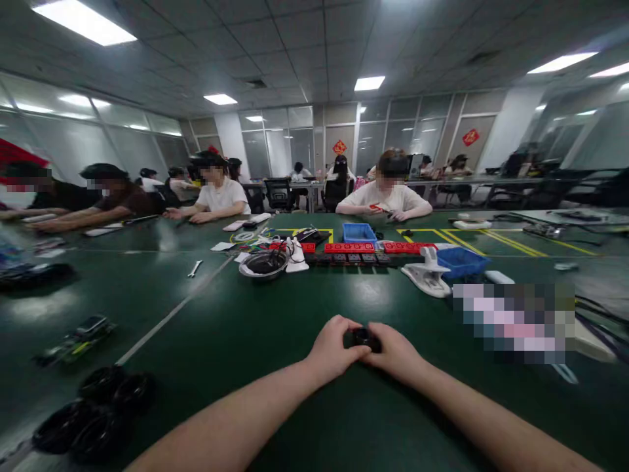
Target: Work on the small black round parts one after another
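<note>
Between my two hands is a small round black part (362,337), dark and ring-like on top; its exact kind I cannot make out. My left hand (337,347) closes on its left side with thumb and fingers. From the other side my right hand (396,353) grips it, the thumb tips nearly meeting in front. The fingers hide much of the part. Both hands rest low over the green table (275,334).
Several black rings (93,413) lie at the near left, beside a small model car chassis (81,339). A wrench (195,269) lies farther back. Ahead are a metal bowl (264,265), red power strips (350,248), blue bins (462,261) and a white clamp-like stand (426,275). Co-workers sit across.
</note>
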{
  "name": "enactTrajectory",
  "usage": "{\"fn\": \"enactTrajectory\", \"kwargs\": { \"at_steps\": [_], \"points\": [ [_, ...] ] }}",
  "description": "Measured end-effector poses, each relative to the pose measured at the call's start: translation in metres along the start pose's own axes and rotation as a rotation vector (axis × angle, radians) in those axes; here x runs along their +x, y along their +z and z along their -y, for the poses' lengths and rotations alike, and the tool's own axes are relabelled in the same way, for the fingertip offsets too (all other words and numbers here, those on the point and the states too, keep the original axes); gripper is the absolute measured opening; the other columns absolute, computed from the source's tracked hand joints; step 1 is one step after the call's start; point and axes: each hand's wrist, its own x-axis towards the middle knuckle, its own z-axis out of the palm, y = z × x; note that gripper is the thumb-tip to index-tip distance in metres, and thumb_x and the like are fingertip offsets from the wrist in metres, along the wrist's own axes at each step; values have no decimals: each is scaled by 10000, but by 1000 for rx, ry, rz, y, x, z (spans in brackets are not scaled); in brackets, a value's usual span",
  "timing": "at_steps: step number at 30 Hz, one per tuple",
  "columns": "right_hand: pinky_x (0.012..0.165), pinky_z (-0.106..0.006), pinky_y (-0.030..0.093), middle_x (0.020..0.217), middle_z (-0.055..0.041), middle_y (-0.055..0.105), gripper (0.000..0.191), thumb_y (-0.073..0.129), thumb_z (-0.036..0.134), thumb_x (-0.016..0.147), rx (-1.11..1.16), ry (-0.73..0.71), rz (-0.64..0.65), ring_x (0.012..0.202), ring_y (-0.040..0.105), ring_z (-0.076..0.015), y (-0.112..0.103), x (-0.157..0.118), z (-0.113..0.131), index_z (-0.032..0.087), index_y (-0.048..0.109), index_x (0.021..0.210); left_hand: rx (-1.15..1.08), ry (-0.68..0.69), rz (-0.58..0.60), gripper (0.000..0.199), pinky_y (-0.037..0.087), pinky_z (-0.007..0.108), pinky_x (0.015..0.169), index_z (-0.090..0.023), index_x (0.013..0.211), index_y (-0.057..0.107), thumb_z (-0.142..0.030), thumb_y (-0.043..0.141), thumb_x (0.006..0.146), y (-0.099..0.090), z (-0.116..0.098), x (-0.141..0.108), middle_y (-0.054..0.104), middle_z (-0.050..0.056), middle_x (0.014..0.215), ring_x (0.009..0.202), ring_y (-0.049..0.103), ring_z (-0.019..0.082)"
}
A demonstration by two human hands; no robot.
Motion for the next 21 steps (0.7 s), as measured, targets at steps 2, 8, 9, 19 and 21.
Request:
{"fn": "enactTrajectory", "kwargs": {
  "at_steps": [2, 8, 9, 19, 21],
  "points": [
    [584, -259, 359, 733, -32, 542, 178, 573, 285, 629, 12, -8, -29, 691, 502, -174, 1, -1, 0, 161, 499, 734, -5, 12, 9, 308, 369, 253, 683, -192, 907, 557, -260, 642, 619, -2, 0, 0, 498, 13, 838, 793, 463, 158],
    [837, -332, 349, 1118, -82, 480, 586, 607, 324, 646, 352, -215, 120, 988, 456, -217, -11, -3, -11, 179, 383, 1168, -64, 46, 162, 325, 365, 216, 605, -195, 935, 561, -296, 637, 635, -11, 0, 2, 470, 7, 824, 694, 444, 123],
    [858, -338, 340, 1137, -82, 471, 586, 600, 317, 659, 414, -242, 164, 1009, 447, -217, -14, -2, -14, 178, 375, 1183, -70, 47, 180, 330, 364, 213, 602, -195, 941, 562, -306, 635, 638, -11, 0, 2, 465, 7, 822, 685, 438, 119],
    [704, -278, 400, 910, -35, 549, 262, 537, 216, 712, 505, -234, 334, 801, 507, -169, -20, 3, -19, 147, 539, 965, -78, 53, 180, 347, 348, 206, 591, -208, 980, 542, -274, 623, 649, -11, -1, 2, 456, 2, 817, 675, 417, 114],
    [681, -268, 395, 876, -31, 540, 247, 544, 210, 705, 469, -224, 316, 774, 500, -162, -19, 4, -20, 143, 544, 943, -76, 46, 178, 339, 348, 208, 591, -204, 968, 548, -277, 623, 646, -11, -1, 2, 455, 1, 809, 670, 414, 113]
  ]
}}
